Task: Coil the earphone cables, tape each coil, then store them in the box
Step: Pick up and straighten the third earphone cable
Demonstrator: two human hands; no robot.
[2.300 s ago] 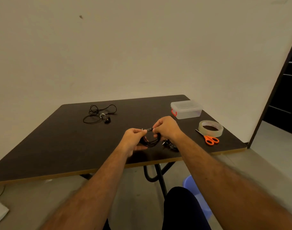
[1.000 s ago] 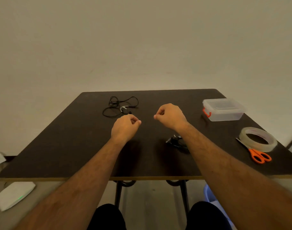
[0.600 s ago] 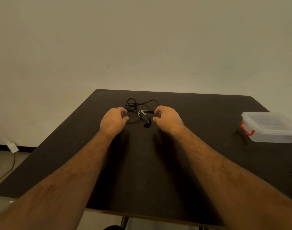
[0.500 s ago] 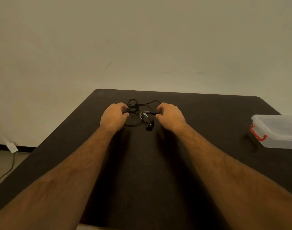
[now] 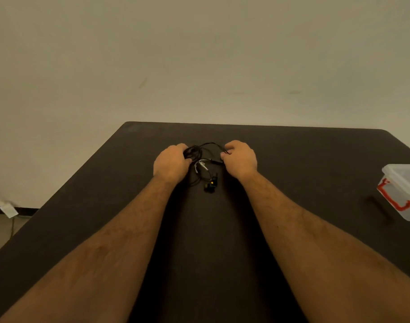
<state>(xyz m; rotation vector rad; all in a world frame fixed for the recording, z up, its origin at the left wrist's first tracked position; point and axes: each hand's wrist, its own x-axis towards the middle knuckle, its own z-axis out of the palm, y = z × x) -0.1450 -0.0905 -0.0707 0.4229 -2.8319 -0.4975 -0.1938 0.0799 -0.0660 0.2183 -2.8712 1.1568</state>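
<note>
A tangled black earphone cable [image 5: 202, 159] lies on the dark table [image 5: 304, 164] toward its far side, its black earbuds [image 5: 210, 184] trailing toward me. My left hand [image 5: 170, 163] grips the bunched loops at the cable's left end. My right hand [image 5: 241, 158] pinches a strand at its right end. The clear plastic box [image 5: 403, 190] with a red latch sits shut at the right edge of view, half cut off.
A pale wall rises just behind the table's far edge. At the lower left, floor shows beside the table, with a white plug [image 5: 8, 209] on a cord by the wall.
I set the first coil down near the table's front and turned left. Both hands reached out to the second earphone cable and took hold of its two ends.
</note>
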